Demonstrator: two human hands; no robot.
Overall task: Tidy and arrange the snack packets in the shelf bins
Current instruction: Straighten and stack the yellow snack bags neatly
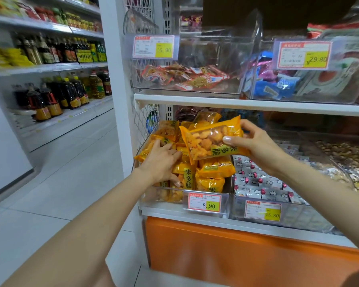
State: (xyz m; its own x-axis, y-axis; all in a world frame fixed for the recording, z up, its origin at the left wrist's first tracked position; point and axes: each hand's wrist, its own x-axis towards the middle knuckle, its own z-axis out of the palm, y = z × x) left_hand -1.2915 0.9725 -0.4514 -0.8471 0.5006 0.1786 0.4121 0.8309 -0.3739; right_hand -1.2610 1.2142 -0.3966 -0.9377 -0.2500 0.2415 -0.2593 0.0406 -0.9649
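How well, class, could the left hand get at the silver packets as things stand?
Probably not easily. The left hand rests on the yellow packets in the left bin, and the right hand, gripping a yellow packet, hangs between it and the silver packets in the next bin.

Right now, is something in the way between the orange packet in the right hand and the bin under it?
Nothing foreign. The right hand holds the packet above the bin, which is already piled with orange packets. The left hand rests on the pile's left side, beside the held packet.
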